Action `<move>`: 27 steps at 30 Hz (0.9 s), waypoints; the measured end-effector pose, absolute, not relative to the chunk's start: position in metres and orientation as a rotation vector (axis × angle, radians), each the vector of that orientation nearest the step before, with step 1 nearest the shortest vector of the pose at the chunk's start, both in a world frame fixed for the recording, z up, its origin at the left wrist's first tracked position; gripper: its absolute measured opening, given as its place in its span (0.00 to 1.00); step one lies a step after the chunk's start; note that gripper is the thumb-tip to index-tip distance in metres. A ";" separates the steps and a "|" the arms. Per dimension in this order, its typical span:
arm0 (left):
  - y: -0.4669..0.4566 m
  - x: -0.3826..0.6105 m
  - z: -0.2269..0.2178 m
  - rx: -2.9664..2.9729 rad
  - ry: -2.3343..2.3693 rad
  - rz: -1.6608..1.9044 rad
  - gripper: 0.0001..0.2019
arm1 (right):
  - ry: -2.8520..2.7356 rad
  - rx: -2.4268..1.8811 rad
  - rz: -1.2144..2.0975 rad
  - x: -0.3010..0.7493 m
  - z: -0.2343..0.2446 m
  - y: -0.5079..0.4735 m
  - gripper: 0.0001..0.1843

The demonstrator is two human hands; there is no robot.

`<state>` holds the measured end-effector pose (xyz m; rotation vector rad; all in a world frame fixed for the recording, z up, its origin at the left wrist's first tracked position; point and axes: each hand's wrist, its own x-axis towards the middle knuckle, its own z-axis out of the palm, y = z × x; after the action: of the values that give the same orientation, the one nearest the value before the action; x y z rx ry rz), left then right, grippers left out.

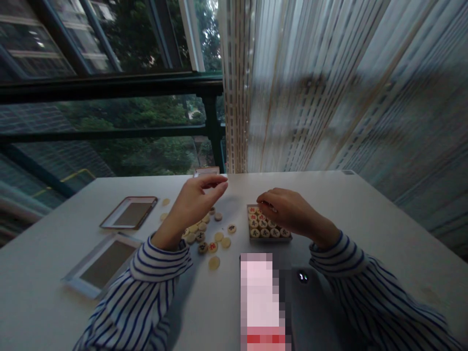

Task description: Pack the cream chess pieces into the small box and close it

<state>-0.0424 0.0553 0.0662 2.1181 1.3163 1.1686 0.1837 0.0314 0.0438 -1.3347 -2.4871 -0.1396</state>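
My left hand (201, 195) is raised above a loose heap of round Chinese chess pieces (201, 226). Its fingers reach to the right with a small gap to the thumb, and nothing shows between them. My right hand (288, 207) hangs over the far right of a shallow box (270, 239) filled with rows of chess pieces (263, 224) marked in red and black. The fingers of this hand curl down toward the far rows; whatever they pinch, if anything, is hidden. Several single pieces (225, 242) lie between the heap and the box.
Two shallow trays or lids, one brown-rimmed (133, 199) and one whitish (71, 280), lie on the left of the white table (204, 312). Another small box (206, 171) stands at the far edge. A phone with a blurred screen (258, 292) and a dark device (310, 312) lie in front.
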 end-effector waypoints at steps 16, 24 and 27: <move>0.025 -0.088 0.034 1.989 1.585 1.203 0.14 | -2.403 -1.208 -0.077 0.175 0.034 0.030 0.14; 0.019 -0.111 0.020 1.793 1.662 1.286 0.16 | -2.068 -1.287 0.004 0.182 0.040 0.033 0.15; 0.016 -0.119 0.022 1.781 1.702 1.285 0.16 | -1.930 -1.290 0.056 0.186 0.043 0.033 0.16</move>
<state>-0.1194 0.0159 0.0216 1.7815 1.7024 1.2852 0.1860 0.0328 0.0429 -1.2898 -1.9299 0.0556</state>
